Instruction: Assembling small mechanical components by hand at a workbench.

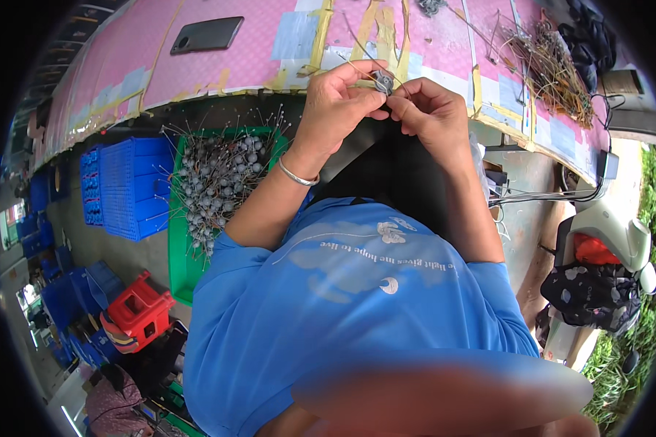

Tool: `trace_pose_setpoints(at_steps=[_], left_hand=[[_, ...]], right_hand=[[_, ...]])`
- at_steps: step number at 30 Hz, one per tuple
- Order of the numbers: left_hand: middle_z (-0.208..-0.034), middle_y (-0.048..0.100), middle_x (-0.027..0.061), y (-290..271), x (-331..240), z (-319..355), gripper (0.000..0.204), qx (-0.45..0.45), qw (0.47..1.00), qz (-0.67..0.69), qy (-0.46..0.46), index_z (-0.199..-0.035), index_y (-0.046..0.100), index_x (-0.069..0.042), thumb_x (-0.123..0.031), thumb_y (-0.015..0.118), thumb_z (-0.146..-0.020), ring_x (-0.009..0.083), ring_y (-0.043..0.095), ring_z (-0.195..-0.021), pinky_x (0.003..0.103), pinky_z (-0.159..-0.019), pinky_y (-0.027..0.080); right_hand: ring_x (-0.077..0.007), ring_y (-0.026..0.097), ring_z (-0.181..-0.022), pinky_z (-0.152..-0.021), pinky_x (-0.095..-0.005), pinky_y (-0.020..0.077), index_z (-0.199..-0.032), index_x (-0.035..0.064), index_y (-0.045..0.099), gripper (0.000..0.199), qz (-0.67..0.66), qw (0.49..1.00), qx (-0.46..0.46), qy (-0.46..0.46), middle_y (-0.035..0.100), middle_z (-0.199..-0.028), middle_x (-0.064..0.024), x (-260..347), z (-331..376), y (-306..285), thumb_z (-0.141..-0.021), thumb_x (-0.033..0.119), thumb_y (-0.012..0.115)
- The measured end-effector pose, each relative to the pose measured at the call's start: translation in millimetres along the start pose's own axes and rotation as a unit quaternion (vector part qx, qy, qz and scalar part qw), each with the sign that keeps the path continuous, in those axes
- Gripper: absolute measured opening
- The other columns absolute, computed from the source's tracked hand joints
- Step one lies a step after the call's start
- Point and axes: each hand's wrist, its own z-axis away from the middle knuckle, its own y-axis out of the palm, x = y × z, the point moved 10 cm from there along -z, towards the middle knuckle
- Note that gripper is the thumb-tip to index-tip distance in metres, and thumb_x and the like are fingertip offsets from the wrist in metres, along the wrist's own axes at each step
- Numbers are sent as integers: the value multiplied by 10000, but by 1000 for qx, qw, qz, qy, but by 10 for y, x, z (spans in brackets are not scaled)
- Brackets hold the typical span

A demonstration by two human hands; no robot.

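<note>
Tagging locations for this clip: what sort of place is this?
Likely a small assembly workshop: a green crate of grey wired beads, stacked blue crates, and a taped pink worktable.

You have one view only, from the camera on your head, so nothing is shared with a second picture. It looks steeply down your own chest: your blue shirt (357, 291) fills the lower middle, very close to the lens, and a blurred band at the bottom edge is probably your chin. Your left hand (339, 98) and right hand (430, 109) meet just above centre, near but not crowding the frame. Beyond them the pink table (255, 51) curves along the top, bent by the fisheye. To the left of your hands lies the green tray (178, 262); to their right, the scooter (608, 233). A dark rim rings the view.
</note>
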Motion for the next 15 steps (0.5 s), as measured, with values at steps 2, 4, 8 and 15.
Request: trace_pose_setpoints(at_steps=[2,4,8,15], left_hand=[[-984,688,122,1,-19,40,350,-11,1000,5,-1,-1200,603,70,-4,655,-861,143,682,-790,254,-662,595],[-969,694,131,-26,-42,64,347,-22,999,-32,19,-1190,601,84,13,649,-853,142,682,-795,258,-654,596],[-973,695,133,-113,56,78,345,-45,998,-37,3,-1182,599,93,16,650,-849,145,683,-798,262,-644,601],[-1033,686,149,-111,93,94,306,-43,999,-32,-10,-1147,614,93,19,641,-850,150,684,-803,263,-626,610]], right_hand=[[-33,527,-557,-497,-178,405,-901,23,672,65,54,998,-16,-9,641,-707,0,13,33,-24,-870,70,702],[-31,525,-558,-494,-177,399,-900,22,671,64,58,998,-11,-4,641,-708,1,10,63,-6,-868,69,702],[-28,521,-556,-487,-176,386,-894,23,668,58,66,998,-8,1,639,-702,4,-27,112,20,-869,66,697],[-25,524,-560,-493,-180,402,-889,19,666,58,45,999,-15,-27,635,-693,11,-47,157,44,-864,60,699]])
